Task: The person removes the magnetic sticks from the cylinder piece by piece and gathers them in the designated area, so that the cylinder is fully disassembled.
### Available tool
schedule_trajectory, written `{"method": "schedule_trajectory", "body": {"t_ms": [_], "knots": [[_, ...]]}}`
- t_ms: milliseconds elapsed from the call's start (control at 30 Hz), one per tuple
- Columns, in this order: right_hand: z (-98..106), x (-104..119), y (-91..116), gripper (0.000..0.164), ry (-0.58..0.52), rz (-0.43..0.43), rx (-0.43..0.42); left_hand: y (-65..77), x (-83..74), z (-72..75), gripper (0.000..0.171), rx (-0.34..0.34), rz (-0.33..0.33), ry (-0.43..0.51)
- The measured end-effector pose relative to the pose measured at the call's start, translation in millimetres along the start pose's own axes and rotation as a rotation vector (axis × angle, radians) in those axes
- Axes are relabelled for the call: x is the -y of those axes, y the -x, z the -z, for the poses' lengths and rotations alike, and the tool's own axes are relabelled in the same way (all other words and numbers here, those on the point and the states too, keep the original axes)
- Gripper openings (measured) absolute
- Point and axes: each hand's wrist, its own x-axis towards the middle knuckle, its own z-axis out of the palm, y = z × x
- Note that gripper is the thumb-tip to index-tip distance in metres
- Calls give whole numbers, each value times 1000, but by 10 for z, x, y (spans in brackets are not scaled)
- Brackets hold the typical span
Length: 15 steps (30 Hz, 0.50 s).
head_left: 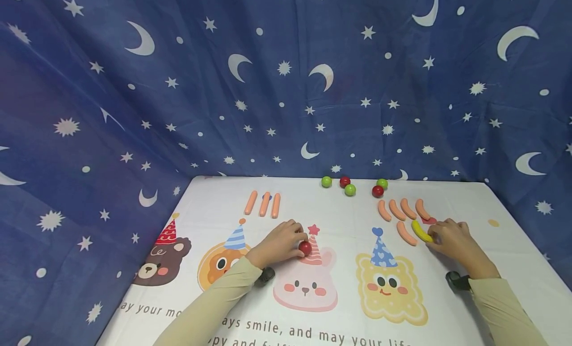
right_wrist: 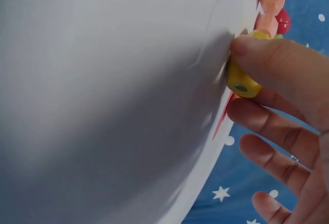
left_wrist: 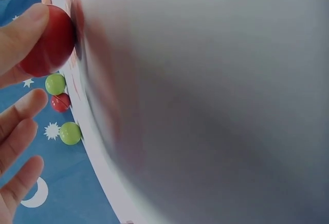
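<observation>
My left hand (head_left: 282,242) pinches a shiny red ball (head_left: 305,248) between thumb and index finger, low over the printed rabbit's party hat. In the left wrist view, the other fingers stand apart from the ball (left_wrist: 54,41). My right hand (head_left: 452,239) pinches one end of a small yellow toy banana (head_left: 421,231), close to the cloth. Its blunt end with a grey oval shows in the right wrist view, under the thumb (right_wrist: 277,62). Just left of the banana lies a curved pink sausage (head_left: 406,234); behind them several more curved sausages (head_left: 396,210) form a row.
Three straight sausages (head_left: 264,204) lie side by side at the back left. Along the back edge sit green balls (head_left: 326,181) and red balls (head_left: 378,191). A white cloth (head_left: 339,207) printed with cartoon faces covers the table; a blue starry curtain (head_left: 286,88) hangs behind.
</observation>
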Motion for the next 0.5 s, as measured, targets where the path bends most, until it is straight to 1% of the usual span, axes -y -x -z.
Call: {"method": "schedule_trajectory", "body": {"t_ms": [133,267,400,500], "knots": [[-8,-1,-3,29,-4,-7,-5,-56,40,-6,31,18,6,-2],[-7,34,-10,32,4,-18,-38,-140,103,-3,35,48,21,-14],[2,62,-11,35,9,-21,-86,-275,194,3,37,59,30,-24],[24,66,1,37,3,-9,-139,-399,266,-16,37,57,52,-3]]}}
